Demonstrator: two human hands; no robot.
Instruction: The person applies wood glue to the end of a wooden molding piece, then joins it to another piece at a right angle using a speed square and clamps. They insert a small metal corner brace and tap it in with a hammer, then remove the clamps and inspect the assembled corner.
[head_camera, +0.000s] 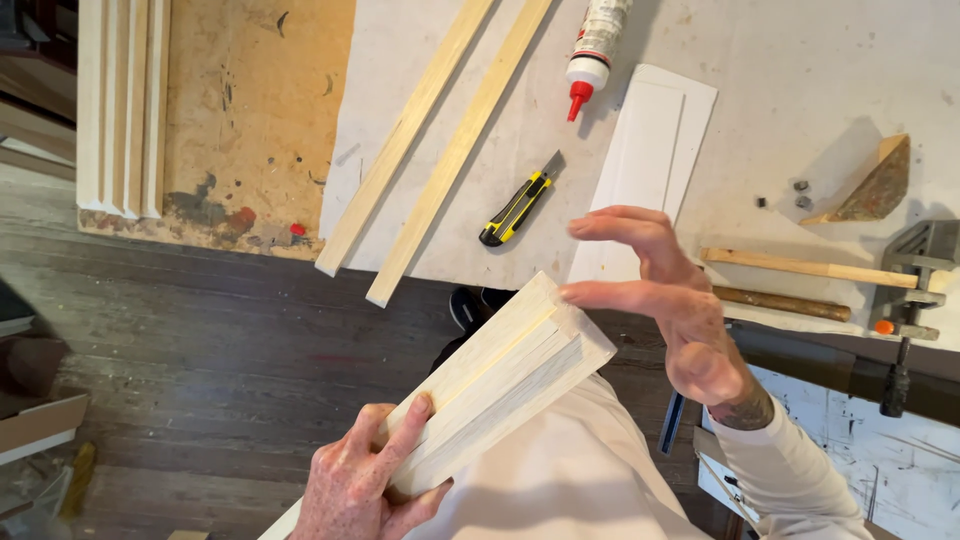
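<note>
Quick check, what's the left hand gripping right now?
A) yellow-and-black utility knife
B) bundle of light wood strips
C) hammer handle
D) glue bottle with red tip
B: the left hand is wrapped around the lower end of the bundle of light wood strips, while the utility knife and glue bottle lie untouched on the table.

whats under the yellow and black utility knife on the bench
The utility knife lies flat on the pale sheet covering the workbench, between a wooden strip and a white panel. Whatever is beneath that sheet at this spot is covered.
</note>
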